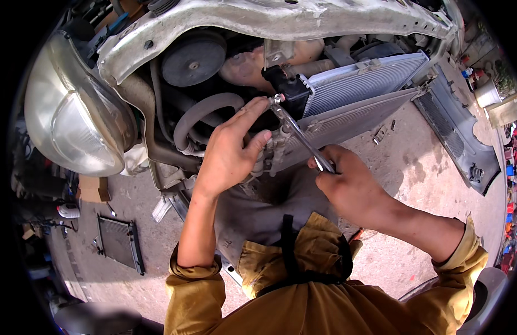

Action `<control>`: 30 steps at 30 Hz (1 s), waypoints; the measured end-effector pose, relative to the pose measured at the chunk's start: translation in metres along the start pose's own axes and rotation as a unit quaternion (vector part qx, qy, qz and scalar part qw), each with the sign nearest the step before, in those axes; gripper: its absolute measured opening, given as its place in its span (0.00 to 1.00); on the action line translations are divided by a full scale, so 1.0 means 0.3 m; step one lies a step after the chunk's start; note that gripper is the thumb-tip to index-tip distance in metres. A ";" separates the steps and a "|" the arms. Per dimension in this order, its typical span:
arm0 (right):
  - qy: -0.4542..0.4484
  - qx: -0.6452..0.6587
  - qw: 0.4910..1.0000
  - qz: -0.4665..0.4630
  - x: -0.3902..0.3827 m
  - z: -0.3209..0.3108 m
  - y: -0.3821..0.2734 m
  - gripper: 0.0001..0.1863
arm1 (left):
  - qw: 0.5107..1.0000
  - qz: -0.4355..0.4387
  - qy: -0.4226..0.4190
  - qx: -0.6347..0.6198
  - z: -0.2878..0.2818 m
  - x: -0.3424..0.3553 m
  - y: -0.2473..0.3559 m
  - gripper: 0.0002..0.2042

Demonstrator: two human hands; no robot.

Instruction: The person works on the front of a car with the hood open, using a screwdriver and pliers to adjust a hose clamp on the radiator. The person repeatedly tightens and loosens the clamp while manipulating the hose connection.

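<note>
My right hand point(350, 181) is closed round the lower end of a long shiny metal wrench point(303, 137). The tool slants up and left to a small bright metal fitting point(278, 99) beside the black end tank point(292, 92) of a silver radiator point(364, 81). My left hand point(230, 148) reaches up from the left, fingers stretched and thumb apart, fingertips beside the wrench's upper end. Whether they touch the fitting cannot be told. Just beyond that hand curves a thick grey hose point(200, 114). A flat grey condenser point(347, 120) sits in front of the radiator.
A pale metal crossbeam point(280, 19) spans the car front above, with a large headlight point(82, 117) at left. On the ground lie another radiator-like core point(120, 243), a cardboard box point(93, 189), a grey trim panel point(456, 134) and a small metal bracket point(380, 133). A white bucket point(487, 94) stands far right.
</note>
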State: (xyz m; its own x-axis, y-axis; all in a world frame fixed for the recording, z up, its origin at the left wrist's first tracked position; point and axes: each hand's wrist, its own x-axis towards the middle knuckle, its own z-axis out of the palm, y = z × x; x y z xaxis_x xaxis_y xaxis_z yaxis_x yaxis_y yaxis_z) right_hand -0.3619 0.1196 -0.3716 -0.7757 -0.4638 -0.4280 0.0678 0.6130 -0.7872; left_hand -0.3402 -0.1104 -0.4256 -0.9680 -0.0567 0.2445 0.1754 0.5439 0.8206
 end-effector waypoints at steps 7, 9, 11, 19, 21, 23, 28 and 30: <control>-0.019 0.118 0.991 0.067 -0.027 0.025 -0.031 0.17 | 0.997 0.031 0.016 0.064 0.013 -0.003 -0.012 0.23; -0.010 0.115 0.991 0.068 -0.027 0.063 -0.023 0.17 | 0.995 0.042 0.035 0.083 0.023 -0.002 -0.020 0.22; -0.010 0.103 0.993 0.064 -0.021 0.066 -0.009 0.17 | 0.995 0.046 0.044 0.080 0.029 0.007 -0.023 0.22; -0.067 -0.151 0.985 -0.052 -0.021 -0.056 -0.099 0.09 | 0.987 0.052 0.106 0.110 0.062 0.029 -0.044 0.15; -0.050 -0.109 0.992 0.035 -0.029 -0.070 -0.182 0.10 | 0.982 0.033 0.131 0.130 0.081 0.038 -0.038 0.15; -0.008 -0.011 0.989 0.149 -0.033 -0.066 -0.291 0.12 | 0.973 0.023 0.158 0.164 0.104 0.048 -0.034 0.13; -0.058 -0.014 0.985 0.160 0.012 -0.144 -0.376 0.12 | 0.963 0.018 0.203 0.176 0.136 0.061 -0.030 0.10; -0.063 0.005 0.983 0.175 0.016 -0.166 -0.413 0.13 | 0.962 0.041 0.223 0.155 0.148 0.070 -0.042 0.09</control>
State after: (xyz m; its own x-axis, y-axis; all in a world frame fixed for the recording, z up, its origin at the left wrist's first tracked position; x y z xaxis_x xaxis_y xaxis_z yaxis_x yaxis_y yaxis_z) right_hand -0.4054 0.0733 -0.2539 -0.6197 -0.3024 -0.7242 0.3224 0.7432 -0.5863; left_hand -0.3706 -0.0812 -0.4536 -0.7681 -0.3176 0.5561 0.1197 0.7819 0.6118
